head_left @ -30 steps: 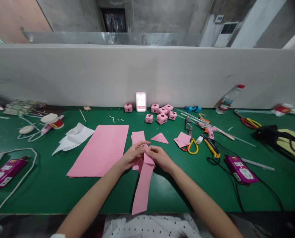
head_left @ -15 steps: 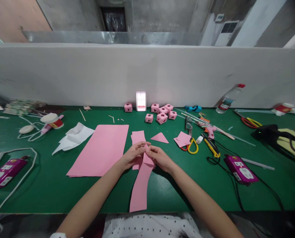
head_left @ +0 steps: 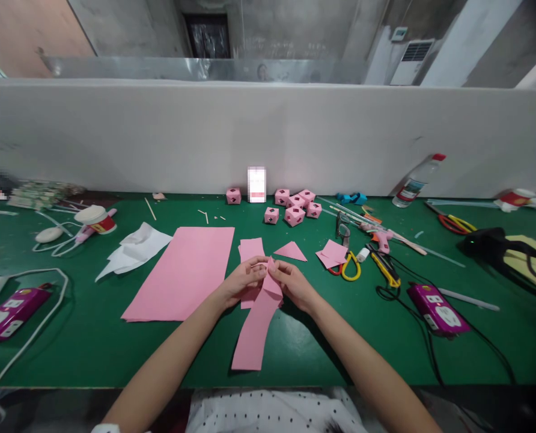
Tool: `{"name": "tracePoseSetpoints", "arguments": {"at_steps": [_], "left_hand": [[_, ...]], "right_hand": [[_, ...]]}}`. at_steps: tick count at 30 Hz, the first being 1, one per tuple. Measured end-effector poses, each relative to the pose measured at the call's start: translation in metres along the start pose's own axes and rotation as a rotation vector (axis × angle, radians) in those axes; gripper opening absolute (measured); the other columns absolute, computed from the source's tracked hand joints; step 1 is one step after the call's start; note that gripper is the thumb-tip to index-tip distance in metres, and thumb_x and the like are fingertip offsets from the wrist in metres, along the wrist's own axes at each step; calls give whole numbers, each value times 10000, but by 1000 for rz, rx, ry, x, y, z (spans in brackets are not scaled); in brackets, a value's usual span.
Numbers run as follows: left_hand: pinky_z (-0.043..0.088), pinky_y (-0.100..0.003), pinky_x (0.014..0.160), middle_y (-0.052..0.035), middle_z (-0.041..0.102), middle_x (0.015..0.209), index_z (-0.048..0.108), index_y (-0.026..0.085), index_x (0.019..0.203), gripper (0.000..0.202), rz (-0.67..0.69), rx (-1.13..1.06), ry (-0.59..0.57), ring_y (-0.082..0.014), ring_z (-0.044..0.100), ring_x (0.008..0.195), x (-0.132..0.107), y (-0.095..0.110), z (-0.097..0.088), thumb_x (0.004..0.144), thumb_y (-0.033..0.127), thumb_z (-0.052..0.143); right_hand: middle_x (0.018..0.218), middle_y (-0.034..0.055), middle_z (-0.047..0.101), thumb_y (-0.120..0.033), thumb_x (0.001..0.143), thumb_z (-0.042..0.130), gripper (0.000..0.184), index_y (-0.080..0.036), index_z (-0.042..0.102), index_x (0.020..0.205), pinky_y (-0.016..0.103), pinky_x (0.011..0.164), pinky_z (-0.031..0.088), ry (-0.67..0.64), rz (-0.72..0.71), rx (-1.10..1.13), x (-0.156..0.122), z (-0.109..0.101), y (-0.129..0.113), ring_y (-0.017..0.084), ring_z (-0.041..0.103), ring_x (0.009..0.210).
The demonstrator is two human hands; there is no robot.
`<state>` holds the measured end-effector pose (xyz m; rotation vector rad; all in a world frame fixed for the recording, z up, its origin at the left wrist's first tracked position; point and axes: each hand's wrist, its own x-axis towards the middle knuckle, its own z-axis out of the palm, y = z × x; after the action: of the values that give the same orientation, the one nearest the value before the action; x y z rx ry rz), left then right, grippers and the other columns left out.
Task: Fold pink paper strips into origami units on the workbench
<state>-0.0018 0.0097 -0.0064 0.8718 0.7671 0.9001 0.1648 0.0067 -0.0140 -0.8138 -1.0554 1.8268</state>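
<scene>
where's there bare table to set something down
Bare green tabletop shows between the left purple box and the large pink sheets; another patch lies between the right forearm and the right purple box. It's crowded beyond the right hand, around the scissors, yellow cutter and pink glue gun.

Indoor light moderate, diffuse, its source out of view; soft sheen on the green tabletop (head_left: 295, 349); dark shadow alongside the right forearm (head_left: 362, 361); pink strip (head_left: 253, 337) well lit, edges legible; phone screen (head_left: 256, 184) bright, pixelated; concrete wall (head_left: 290, 30) beyond dimmer, softly resolved; wide-angle stretching toward the margins; top and bottom right corners nearly black.
</scene>
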Motion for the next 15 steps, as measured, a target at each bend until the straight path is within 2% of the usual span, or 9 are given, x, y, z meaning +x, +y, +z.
{"name": "tracePoseSetpoints", "arguments": {"at_steps": [3, 7, 15], "left_hand": [[386, -172, 557, -13, 608, 807, 615, 196, 1094, 548, -46, 25, -48, -76, 559, 620, -2, 1, 0, 616, 342, 839], [398, -166, 581, 19, 576, 778, 587, 218, 1088, 525, -75, 64, -75, -63, 542, 618, -4, 3, 0, 636, 326, 830], [361, -160, 561, 51, 541, 704, 560, 216, 1089, 527, -87, 108, -63, -43, 487, 568, -3, 3, -2, 645, 325, 823]], "right_hand": [[625, -38, 547, -479, 677, 777, 390, -174, 534, 676, 229, 537, 365, 58, -17, -19, 2, -4, -2, 89, 467, 536], [647, -22, 587, -500, 667, 774, 382, -168, 590, 698, 236, 560, 381, 91, -18, -106, 2, -7, -2, 104, 502, 566], [684, -13, 629, -489, 688, 754, 336, -170, 656, 722, 246, 597, 384, 135, -69, -205, 4, -8, 2, 123, 528, 607]]}}
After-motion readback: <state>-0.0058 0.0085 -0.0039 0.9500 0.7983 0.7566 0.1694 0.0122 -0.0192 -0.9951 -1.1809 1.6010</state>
